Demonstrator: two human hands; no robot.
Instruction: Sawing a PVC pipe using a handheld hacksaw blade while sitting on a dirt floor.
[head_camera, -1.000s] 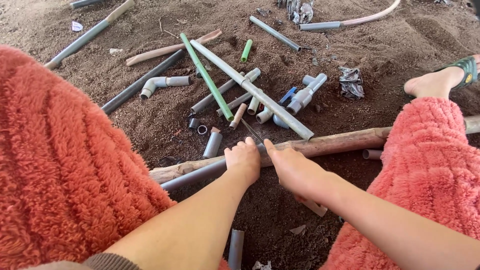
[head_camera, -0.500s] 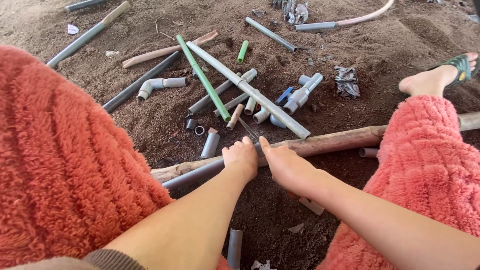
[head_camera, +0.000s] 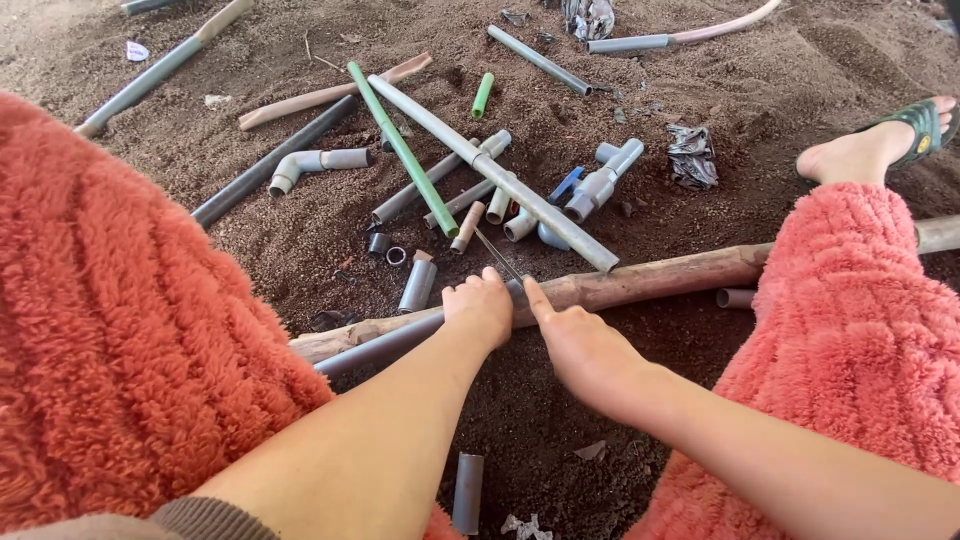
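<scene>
Both hands grip a grey pipe (on soil).

Left hand closed over a grey pipe lying on a wooden pole. Right hand at its 3 o'clock, holding a thin saw blade across the pipe. Loose pipe offcuts on the soil at 12 o'clock.

Grey pipe; green pipe; orange fleece.
</scene>
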